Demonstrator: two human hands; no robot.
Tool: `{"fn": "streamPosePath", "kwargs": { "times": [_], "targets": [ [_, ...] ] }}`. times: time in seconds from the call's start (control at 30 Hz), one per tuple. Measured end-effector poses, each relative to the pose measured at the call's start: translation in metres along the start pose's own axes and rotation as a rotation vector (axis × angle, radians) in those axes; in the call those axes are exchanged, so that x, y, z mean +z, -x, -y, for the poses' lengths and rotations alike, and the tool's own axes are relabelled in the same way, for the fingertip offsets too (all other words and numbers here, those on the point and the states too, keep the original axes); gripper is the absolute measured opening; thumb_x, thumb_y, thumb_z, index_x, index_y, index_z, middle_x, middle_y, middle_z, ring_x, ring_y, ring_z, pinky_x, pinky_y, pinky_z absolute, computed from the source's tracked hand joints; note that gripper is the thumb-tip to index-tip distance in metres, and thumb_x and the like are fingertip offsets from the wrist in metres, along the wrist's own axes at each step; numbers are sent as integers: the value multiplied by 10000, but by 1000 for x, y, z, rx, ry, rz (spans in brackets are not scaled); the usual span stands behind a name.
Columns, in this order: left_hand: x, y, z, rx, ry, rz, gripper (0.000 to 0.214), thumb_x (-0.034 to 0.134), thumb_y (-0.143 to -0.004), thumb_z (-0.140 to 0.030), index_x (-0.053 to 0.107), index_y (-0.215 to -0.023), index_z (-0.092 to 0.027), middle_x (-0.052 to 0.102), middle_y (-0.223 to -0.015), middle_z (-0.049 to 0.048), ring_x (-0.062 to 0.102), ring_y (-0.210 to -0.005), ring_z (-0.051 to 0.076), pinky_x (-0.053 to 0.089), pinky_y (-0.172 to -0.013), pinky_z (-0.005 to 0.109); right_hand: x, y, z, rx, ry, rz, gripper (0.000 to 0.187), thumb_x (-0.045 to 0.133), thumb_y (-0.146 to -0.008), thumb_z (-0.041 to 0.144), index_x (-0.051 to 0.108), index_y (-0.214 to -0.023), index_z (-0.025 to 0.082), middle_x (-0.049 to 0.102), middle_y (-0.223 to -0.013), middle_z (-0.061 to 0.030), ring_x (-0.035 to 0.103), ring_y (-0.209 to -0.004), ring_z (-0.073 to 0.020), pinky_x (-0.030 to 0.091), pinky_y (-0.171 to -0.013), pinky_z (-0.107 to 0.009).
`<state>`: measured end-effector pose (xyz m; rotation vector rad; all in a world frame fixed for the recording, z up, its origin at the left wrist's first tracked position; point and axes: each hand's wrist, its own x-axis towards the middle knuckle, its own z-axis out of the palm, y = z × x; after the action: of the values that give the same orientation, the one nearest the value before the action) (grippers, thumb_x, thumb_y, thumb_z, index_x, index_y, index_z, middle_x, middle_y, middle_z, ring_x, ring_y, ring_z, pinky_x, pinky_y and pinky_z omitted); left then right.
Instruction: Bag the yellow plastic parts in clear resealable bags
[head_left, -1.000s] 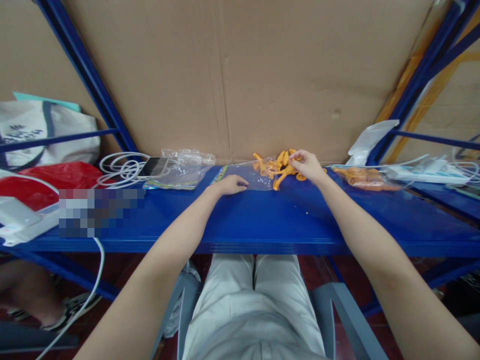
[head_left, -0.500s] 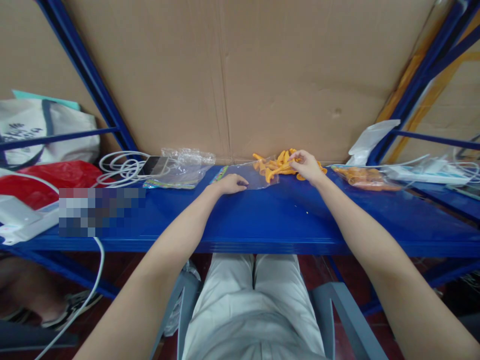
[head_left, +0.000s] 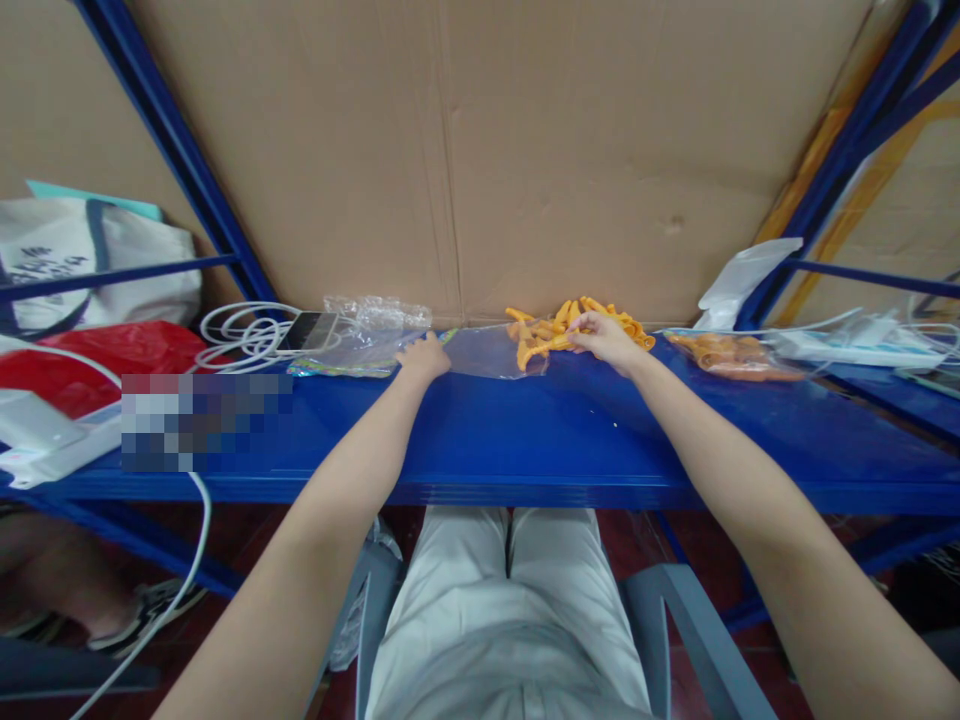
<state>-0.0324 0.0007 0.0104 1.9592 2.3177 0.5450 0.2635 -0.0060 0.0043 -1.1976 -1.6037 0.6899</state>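
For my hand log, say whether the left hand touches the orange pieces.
No, the left hand lies apart, left of the orange pieces.

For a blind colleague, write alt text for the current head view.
A person's right hand is at orange pieces and the left hand is at a clear bag on a blue table. A filled bag lies farther right.

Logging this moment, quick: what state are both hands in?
Left hand: open, fingers spread over one end of the clear bag.
Right hand: closed, pinching one end of an orange piece.
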Motion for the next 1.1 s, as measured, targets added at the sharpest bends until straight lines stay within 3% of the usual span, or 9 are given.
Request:
{"fn": "streamPosePath", "kwargs": {
  "times": [0.13,0.23,0.33,0.47,0.67,0.8,0.9,1.0,1.1],
  "targets": [
    [-1,-10,9,-88,71,30,673,678,-830,-308,417,-1422,-119,572,-1362,269,521,-1302,396,413,-1049,527,6,5,2,24,-69,67,193,722,-754,198,532,-790,202,631,-890,-56,647,-822,-173,589,-788,-358],
    [0,-14,11,-71,170,-1,731,737,-792,-355,417,-1411,-134,614,-1318,235,578,-1246,364,483,-977,429,10,9,5,44,-132,134,243,767,-725,234,539,-806,207,641,-936,-48,657,-879,-178,589,-839,-377],
    [-1,-11,8,-32,299,15,716,747,-787,-337,435,-1398,-134,677,-1214,189,669,-1110,306,543,-801,300,10,13,7,49,-167,186,286,796,-702,269,535,-806,214,644,-964,-29,659,-933,-179,581,-893,-393],
    [-2,-7,3,-64,438,115,683,690,-829,-258,403,-1437,-135,737,-988,121,744,-861,244,492,-549,215,8,13,5,29,-105,262,304,799,-706,303,536,-830,214,660,-947,-31,659,-945,-191,564,-929,-427],
    [3,-13,2,-83,514,134,619,641,-855,-193,425,-1433,-136,747,-954,128,754,-780,226,475,-519,200,2,6,-4,-61,198,333,244,791,-702,282,642,-873,191,698,-903,-64,666,-923,-233,552,-895,-431],
    [8,-18,4,-57,531,160,553,612,-855,-129,488,-1393,-129,758,-940,139,749,-730,221,488,-528,217,1,8,6,-154,494,369,129,753,-733,283,723,-802,178,726,-887,-78,678,-894,-259,541,-857,-412],
    [9,-19,6,6,575,213,424,615,-838,-99,599,-1262,-110,764,-929,129,736,-675,198,490,-527,216,4,14,17,-181,654,321,105,688,-778,219,758,-842,172,737,-854,-81,685,-862,-253,528,-829,-377],
    [9,-19,6,58,612,255,370,622,-846,-123,627,-1215,-111,767,-876,113,724,-639,183,501,-538,214,8,17,22,-210,726,260,177,653,-800,190,775,-926,166,747,-865,-84,684,-842,-241,518,-813,-356],
    [10,-18,5,73,623,281,403,616,-848,-124,611,-1251,-124,767,-852,106,722,-632,182,531,-574,229,9,17,21,-260,643,335,158,672,-810,255,784,-885,173,748,-873,-71,676,-833,-225,520,-811,-356]
  ]
}}
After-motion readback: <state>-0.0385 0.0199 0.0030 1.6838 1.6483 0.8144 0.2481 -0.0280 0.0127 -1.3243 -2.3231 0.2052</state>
